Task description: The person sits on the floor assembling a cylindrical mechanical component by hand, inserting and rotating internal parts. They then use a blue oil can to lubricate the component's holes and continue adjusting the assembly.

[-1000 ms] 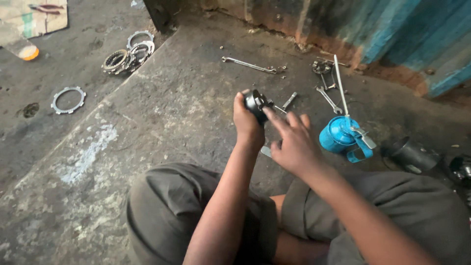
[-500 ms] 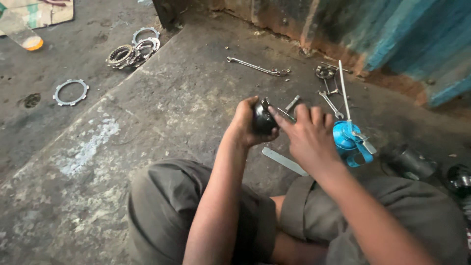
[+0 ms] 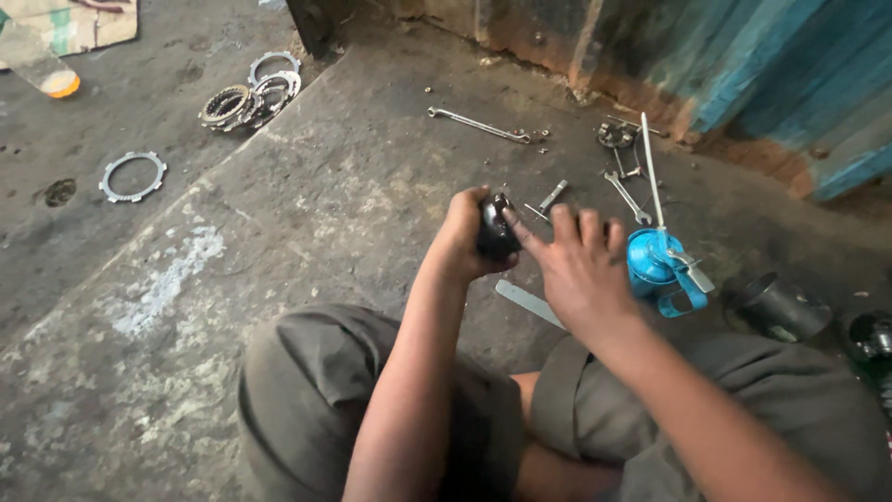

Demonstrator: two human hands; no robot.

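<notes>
The concrete floor (image 3: pixel 307 223) carries a blue oil can (image 3: pixel 655 265) just right of the hands. The left hand (image 3: pixel 462 244) is closed around a small, dark, rounded metal part (image 3: pixel 494 230), held above the floor. The right hand (image 3: pixel 581 270) is spread flat, fingers wide, its index fingertip touching the part.

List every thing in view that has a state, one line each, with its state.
Left hand: closed around the dark round metal part.
Right hand: fingers spread, index fingertip touching the part.
Blue oil can with long thin spout: upright on the floor.
Long silver spanner: lying flat, untouched.
Flat toothed metal ring: lying flat.
Stack of toothed rings: leaning over.
</notes>
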